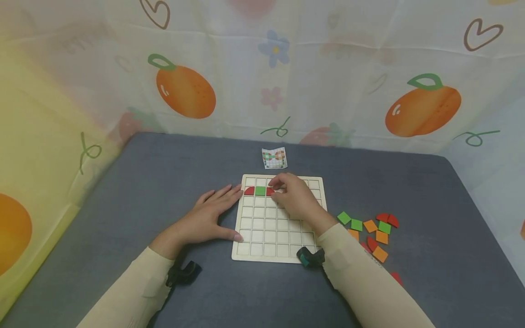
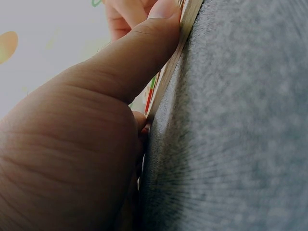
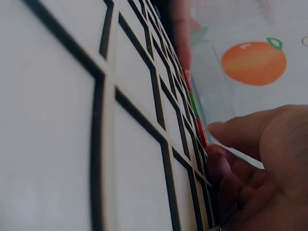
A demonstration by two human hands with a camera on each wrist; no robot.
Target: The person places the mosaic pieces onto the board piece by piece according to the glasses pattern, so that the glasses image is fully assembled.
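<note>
A pale wooden grid board (image 1: 257,249) lies on the table. In its second row from the top sit a red quarter-round tile (image 1: 249,191), a green square tile (image 1: 260,191) and another red tile (image 1: 269,192). My right hand (image 1: 298,198) reaches over the board and pinches that second red tile at its cell, finger and thumb on either side; the fingers hide part of it. My left hand (image 1: 209,218) lies spread at the board's left edge, with the thumb (image 2: 159,31) on the rim in the left wrist view.
A small printed pattern card (image 1: 274,158) lies behind the board. To the right are scattered loose tiles: green squares (image 1: 343,217), orange squares (image 1: 380,254) and red rounded pieces (image 1: 393,220); my right sleeve (image 1: 361,273) covers some. A patterned curtain (image 1: 238,91) hangs behind the table.
</note>
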